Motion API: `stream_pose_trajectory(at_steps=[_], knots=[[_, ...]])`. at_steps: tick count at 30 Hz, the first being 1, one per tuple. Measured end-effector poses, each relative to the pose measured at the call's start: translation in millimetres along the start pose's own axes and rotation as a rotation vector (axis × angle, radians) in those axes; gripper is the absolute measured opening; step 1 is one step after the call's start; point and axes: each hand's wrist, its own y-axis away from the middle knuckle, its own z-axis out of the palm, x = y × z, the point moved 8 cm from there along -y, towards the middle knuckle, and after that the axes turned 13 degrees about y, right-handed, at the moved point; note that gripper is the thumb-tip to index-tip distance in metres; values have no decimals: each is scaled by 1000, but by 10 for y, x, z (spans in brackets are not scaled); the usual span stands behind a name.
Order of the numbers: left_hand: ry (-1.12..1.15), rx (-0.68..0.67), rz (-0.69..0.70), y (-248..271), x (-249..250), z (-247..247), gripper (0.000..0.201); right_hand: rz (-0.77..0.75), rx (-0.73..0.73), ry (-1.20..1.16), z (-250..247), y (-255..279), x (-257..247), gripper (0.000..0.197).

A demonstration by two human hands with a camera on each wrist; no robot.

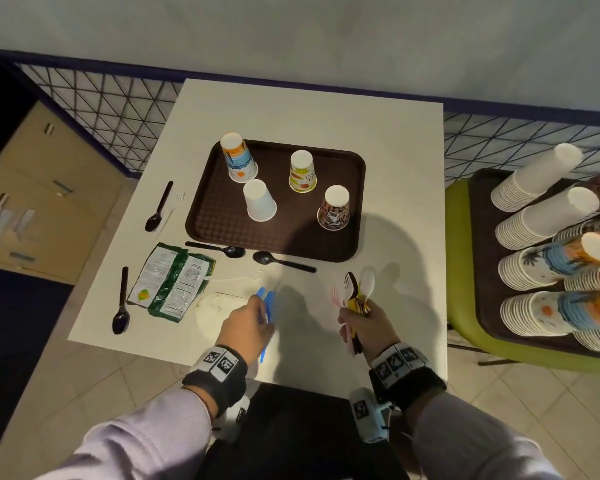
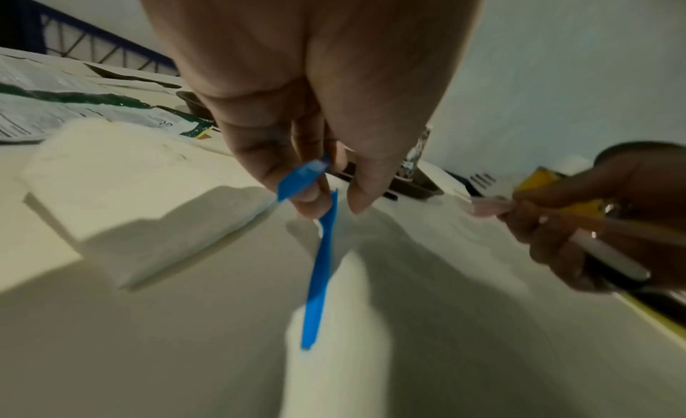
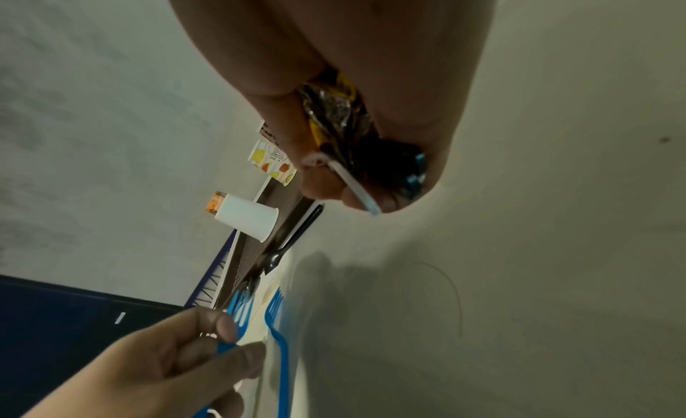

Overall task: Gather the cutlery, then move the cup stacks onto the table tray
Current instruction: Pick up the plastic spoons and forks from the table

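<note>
From the head view, the left hand reaches low over the white surface, fingers pinching blue forks; the right hand grips a cutlery bundle upright. The left wrist view shows fingers nipping one blue fork, blurred; the right wrist view shows curled fingers hiding most of the bundle.

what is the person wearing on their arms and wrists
Both arms are in pale lilac long sleeves. Each wrist carries a black band: the left band and the right band both bear white blocks printed with black square code markers. White camera units with the same kind of marker hang under the wrists. The hands themselves are bare, with no gloves.
</note>
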Motion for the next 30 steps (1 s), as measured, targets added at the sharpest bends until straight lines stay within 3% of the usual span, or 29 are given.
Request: stream_pose_trajectory(at_steps=[4,6,11,14,20,23,26,30], knots=[[-129,-27,-39,-21,-28,134,23,0,8,13,-5,28,16,18],[-132,-30,-30,-21,-1,154,14,-10,23,31,-22,48,25,19],[-90,-53,-11,41,129,157,19,-11,29,108,-26,101,49,17],[36,-23,78,68,334,129,18,2,35,62,-6,131,28,11],[378,-16,253,71,887,76,9,63,11,-329,209,195,-168,7],[526,-31,313,79,1142,81,25,58,-38,-489,324,232,-326,5],[630,-53,320,86,1285,110,36,19,-66,-506,370,288,-452,9],[782,-93,193,101,1353,75,36,-46,-67,-519,359,334,-549,15]])
